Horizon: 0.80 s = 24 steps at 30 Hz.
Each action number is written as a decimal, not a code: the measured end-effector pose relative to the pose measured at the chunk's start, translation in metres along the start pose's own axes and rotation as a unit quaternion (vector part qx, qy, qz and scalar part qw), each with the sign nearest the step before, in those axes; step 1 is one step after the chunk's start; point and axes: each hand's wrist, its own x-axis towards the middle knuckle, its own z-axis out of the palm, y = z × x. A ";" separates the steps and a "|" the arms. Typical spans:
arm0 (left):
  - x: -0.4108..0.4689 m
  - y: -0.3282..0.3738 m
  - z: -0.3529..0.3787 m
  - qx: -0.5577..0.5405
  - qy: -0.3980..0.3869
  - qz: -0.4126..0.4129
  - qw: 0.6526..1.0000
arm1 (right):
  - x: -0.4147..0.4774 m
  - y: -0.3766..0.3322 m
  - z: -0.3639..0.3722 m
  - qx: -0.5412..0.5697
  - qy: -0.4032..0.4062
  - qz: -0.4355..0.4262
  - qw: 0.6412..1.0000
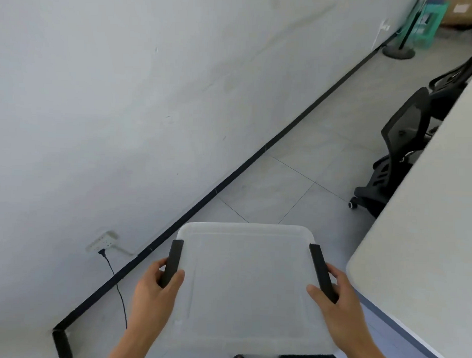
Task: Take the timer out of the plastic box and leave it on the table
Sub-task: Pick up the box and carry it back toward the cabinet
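We hold the lidded plastic box (246, 283) off the floor, left hand (156, 294) and right hand (340, 303) closed on its black latches; timer unseen, presumably inside; counter (425, 239) at right, everything remaining.

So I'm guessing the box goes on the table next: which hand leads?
Probably the right hand: it grips the plastic box's right latch beside the table. The left hand is on the wall side.
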 end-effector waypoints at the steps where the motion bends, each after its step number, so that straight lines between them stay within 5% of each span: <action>1: 0.017 0.008 0.005 0.000 -0.011 0.001 1.000 | 0.011 -0.008 0.001 0.001 0.008 0.003 1.000; 24: 0.444 0.327 0.221 -0.013 -0.136 0.075 0.988 | 0.434 -0.247 -0.076 0.070 0.142 0.031 0.987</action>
